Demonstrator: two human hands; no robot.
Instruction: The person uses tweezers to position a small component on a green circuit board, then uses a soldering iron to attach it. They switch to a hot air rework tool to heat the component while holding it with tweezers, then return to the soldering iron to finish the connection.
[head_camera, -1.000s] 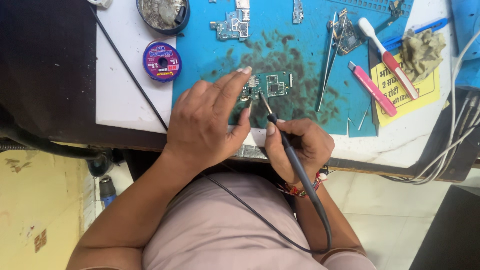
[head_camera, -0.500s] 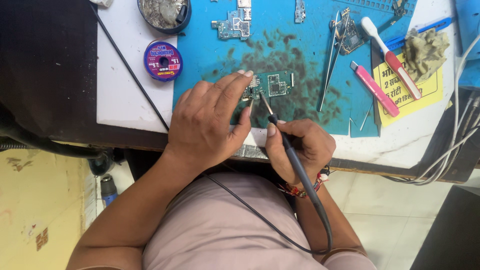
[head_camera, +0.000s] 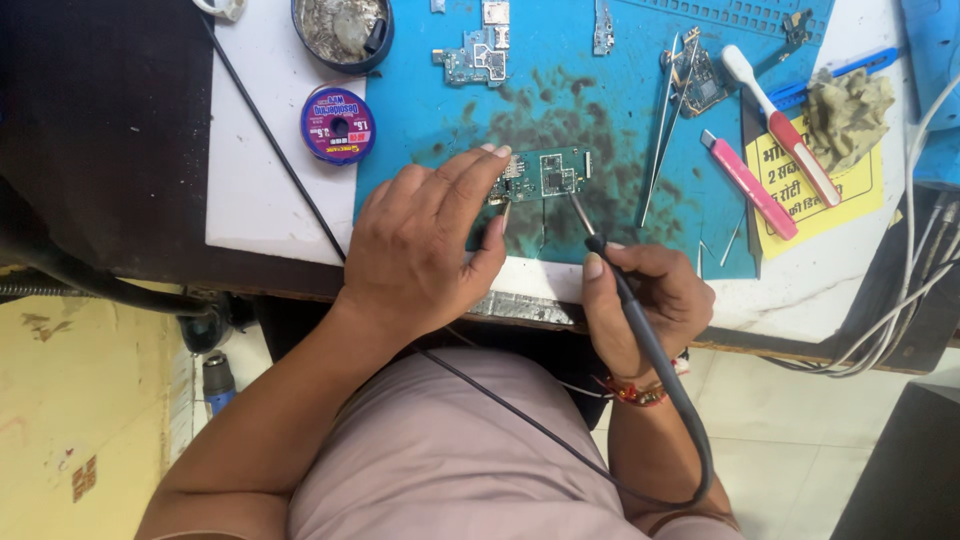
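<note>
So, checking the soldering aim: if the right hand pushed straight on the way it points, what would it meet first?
Probably the small green circuit board: the right hand aims its soldering iron there; tip contact unclear.

soldering iron (head_camera: 640, 330): tip drawn slightly right and back, off the circuit board (head_camera: 545, 175) edge | right hand (head_camera: 655, 300): shifted a little right | left hand (head_camera: 425, 240): index finger reaches further along the board

— What colours are seen on the work mat (head_camera: 420, 150)?
— Blue, smudged with dark stains; a green circuit board (head_camera: 545, 175) is laid on it.
— And around it?
— A purple desoldering-wick spool (head_camera: 338, 124), a pink-handled tool (head_camera: 748, 184), a red-and-white brush (head_camera: 782, 124) and a yellow printed card (head_camera: 835, 190) are shown.
</note>
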